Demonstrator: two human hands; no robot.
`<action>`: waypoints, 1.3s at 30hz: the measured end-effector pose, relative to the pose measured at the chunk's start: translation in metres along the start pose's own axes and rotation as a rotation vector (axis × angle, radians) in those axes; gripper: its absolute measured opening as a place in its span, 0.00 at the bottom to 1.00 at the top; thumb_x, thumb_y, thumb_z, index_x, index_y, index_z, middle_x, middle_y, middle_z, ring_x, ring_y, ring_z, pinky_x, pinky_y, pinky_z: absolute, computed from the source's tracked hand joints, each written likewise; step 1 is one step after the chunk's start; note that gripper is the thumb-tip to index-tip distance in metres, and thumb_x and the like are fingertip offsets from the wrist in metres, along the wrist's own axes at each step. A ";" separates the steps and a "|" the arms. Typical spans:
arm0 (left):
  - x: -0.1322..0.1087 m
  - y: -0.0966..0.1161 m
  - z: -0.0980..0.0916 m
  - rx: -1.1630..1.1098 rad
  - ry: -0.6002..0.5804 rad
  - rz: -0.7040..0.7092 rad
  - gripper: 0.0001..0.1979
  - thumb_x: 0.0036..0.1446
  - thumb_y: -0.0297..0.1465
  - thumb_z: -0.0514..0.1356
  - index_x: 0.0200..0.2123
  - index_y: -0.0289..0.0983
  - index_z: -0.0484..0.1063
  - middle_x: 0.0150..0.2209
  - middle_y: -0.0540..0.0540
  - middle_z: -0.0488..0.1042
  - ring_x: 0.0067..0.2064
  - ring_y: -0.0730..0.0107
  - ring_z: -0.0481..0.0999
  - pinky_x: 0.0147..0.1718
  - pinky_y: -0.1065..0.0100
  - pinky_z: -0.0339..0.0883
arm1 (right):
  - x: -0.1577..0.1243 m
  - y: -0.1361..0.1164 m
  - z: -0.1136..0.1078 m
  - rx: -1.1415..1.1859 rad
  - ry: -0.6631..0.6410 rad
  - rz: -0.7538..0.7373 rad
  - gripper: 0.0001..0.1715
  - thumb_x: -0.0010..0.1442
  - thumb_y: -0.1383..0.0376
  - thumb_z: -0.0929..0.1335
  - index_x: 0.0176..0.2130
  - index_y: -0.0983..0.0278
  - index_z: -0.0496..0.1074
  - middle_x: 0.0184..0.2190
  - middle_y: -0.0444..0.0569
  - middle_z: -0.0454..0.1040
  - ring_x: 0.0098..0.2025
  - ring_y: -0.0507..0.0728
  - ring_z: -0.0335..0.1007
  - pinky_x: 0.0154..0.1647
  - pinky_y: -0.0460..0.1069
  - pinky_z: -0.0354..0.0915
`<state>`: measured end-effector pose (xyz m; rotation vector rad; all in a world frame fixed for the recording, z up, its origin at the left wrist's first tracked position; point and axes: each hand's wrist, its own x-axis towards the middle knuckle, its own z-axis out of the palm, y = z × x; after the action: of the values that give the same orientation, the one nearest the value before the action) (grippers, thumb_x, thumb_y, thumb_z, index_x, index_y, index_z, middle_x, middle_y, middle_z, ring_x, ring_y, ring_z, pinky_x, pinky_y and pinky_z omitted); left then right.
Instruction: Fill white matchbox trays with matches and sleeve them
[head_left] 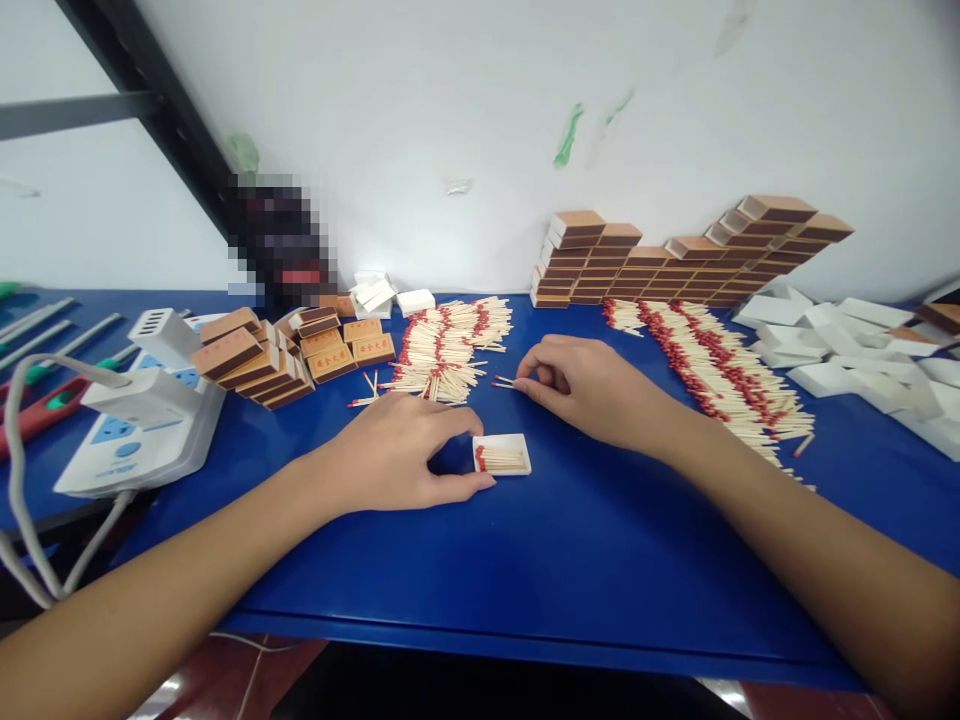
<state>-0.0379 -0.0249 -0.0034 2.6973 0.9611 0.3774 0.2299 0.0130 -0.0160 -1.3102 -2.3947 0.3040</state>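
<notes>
My left hand (397, 450) rests on the blue table (525, 570), thumb and forefinger pinching the left end of a small white matchbox tray (502, 455) that holds red-tipped matches. My right hand (585, 385) lies just beyond the tray, fingers curled and pinching a few matches (504, 381) whose red tips point left. A loose pile of matches (450, 345) lies right behind my left hand.
A long row of matches (720, 375) runs along the right. Empty white trays (862, 350) are heaped at far right. Brown matchbox sleeves are stacked against the wall (675, 260) and piled at left (277, 355). A white power strip (142, 420) with cable sits at left.
</notes>
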 end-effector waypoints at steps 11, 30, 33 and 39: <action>0.002 -0.002 -0.001 -0.009 -0.020 -0.022 0.17 0.62 0.47 0.64 0.44 0.40 0.79 0.23 0.54 0.72 0.25 0.73 0.72 0.26 0.70 0.54 | 0.002 -0.004 0.008 0.086 0.006 -0.018 0.08 0.69 0.61 0.69 0.41 0.60 0.79 0.33 0.46 0.73 0.33 0.54 0.66 0.34 0.50 0.58; 0.003 -0.003 -0.001 -0.005 0.038 -0.092 0.16 0.61 0.46 0.66 0.44 0.40 0.80 0.22 0.54 0.70 0.25 0.72 0.71 0.28 0.70 0.56 | -0.003 -0.007 0.003 0.029 -0.033 -0.022 0.06 0.70 0.62 0.68 0.43 0.60 0.75 0.37 0.48 0.71 0.35 0.56 0.67 0.36 0.50 0.59; 0.003 -0.003 -0.001 -0.006 0.029 -0.092 0.17 0.61 0.46 0.65 0.44 0.40 0.80 0.22 0.54 0.70 0.25 0.72 0.70 0.28 0.69 0.55 | -0.003 -0.005 0.004 0.028 -0.049 -0.036 0.10 0.70 0.63 0.67 0.51 0.59 0.73 0.41 0.49 0.71 0.37 0.56 0.68 0.37 0.51 0.60; 0.003 -0.003 -0.001 -0.005 0.016 -0.106 0.17 0.62 0.47 0.65 0.44 0.41 0.80 0.22 0.54 0.70 0.25 0.72 0.70 0.28 0.69 0.54 | 0.001 -0.003 0.009 0.040 -0.077 0.003 0.07 0.72 0.63 0.66 0.40 0.61 0.73 0.39 0.49 0.71 0.37 0.56 0.68 0.36 0.50 0.60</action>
<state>-0.0383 -0.0204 -0.0028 2.6290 1.1013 0.3803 0.2229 0.0123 -0.0228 -1.3068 -2.4372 0.4090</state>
